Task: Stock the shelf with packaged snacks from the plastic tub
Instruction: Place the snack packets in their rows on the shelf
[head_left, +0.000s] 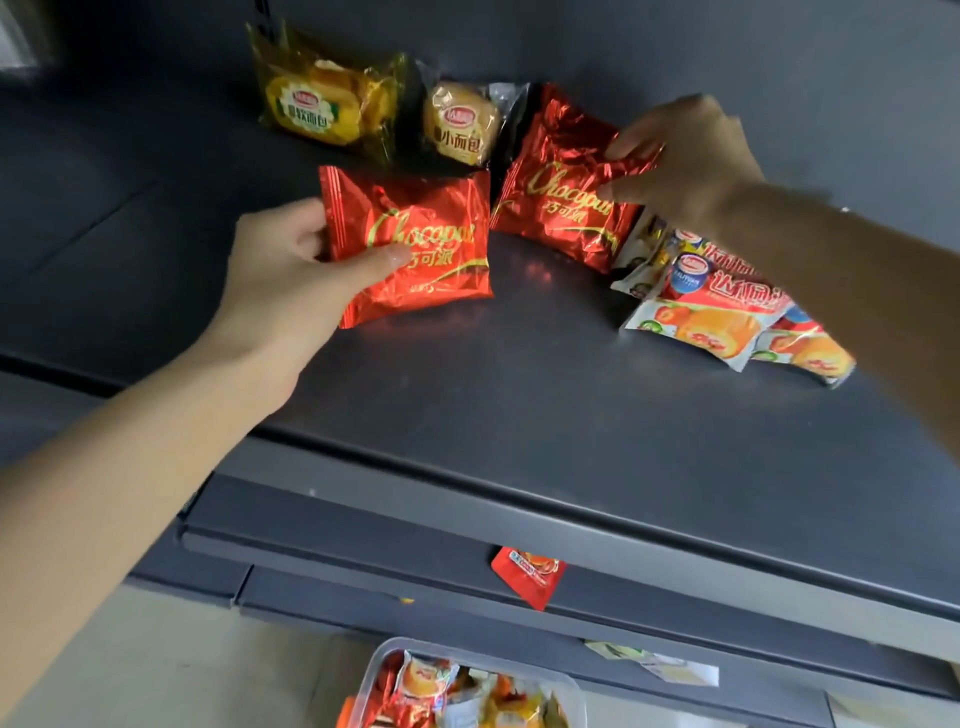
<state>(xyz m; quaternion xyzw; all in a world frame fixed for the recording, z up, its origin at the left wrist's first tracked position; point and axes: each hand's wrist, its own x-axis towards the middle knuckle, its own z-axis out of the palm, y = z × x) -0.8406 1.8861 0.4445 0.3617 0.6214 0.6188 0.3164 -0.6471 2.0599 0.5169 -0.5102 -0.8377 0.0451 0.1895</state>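
Note:
On the dark grey shelf (519, 374) my left hand (280, 275) grips a red foil Chocopie pack (415, 244) by its left side, the pack low over the shelf surface. My right hand (685, 156) pinches the top right corner of a second red Chocopie pack (561, 182), which leans tilted. Behind them lie a yellow bread pack (317, 104) and a small round bun pack (460, 127). Under my right forearm sits a pile of orange-and-white cake packs (717, 312). The clear plastic tub (384, 660) with several mixed snacks stands on the floor at the bottom.
A lower shelf below holds a red snack pack (530, 574) poking out under the upper shelf's front edge, and pale packs (670, 667) further right. The shelf's back wall rises behind the bread packs. Bare shelf surface lies in front of the packs.

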